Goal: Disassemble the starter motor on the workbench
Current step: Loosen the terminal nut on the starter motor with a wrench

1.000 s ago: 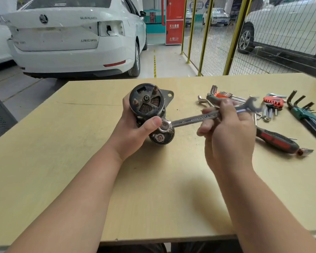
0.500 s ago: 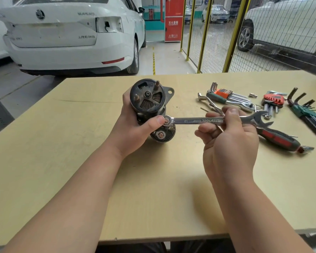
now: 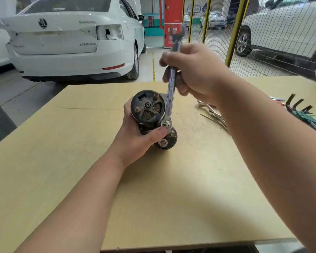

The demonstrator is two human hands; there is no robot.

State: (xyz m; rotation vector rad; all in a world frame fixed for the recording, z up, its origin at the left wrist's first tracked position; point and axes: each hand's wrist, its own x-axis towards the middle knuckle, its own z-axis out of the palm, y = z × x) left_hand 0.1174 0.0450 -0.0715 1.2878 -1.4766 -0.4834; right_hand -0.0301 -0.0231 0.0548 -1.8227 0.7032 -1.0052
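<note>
One view, head camera.

1. Motor: near the middle of the table, dark end cap turned to the camera, solenoid just below it in the picture. The left hand wraps the body, with the thumb lying on the solenoid beside the wrench ring.

2. Wrench: ring end set on the upper solenoid terminal, shank rising steeply beside the end cap. The right hand is closed round the upper shank, and the open end sticks out above the fist. The hands are apart, each clamped on its own item.

3. Step, as judged: turning the terminal nut off the solenoid.
- Seat the ring fully down and square on the nut.
- Pull in the plane of the nut, not across it.
- Brace the body hard with the left hand against the turn.
- Move the thumb clear of the ring.
- Take short swings and reseat, since the end cap stands close to the shank's sweep.

4. Hidden or unclear:
- The nut is covered by the ring and thumb.
- The right hand and the wrench's upper end are motion-blurred.
- The direction of turn cannot be read.
- Whether the motor rests on the table or is lifted cannot be told.
- The right forearm covers most of the loose tools.
- The hex keys are partly covered.
</note>
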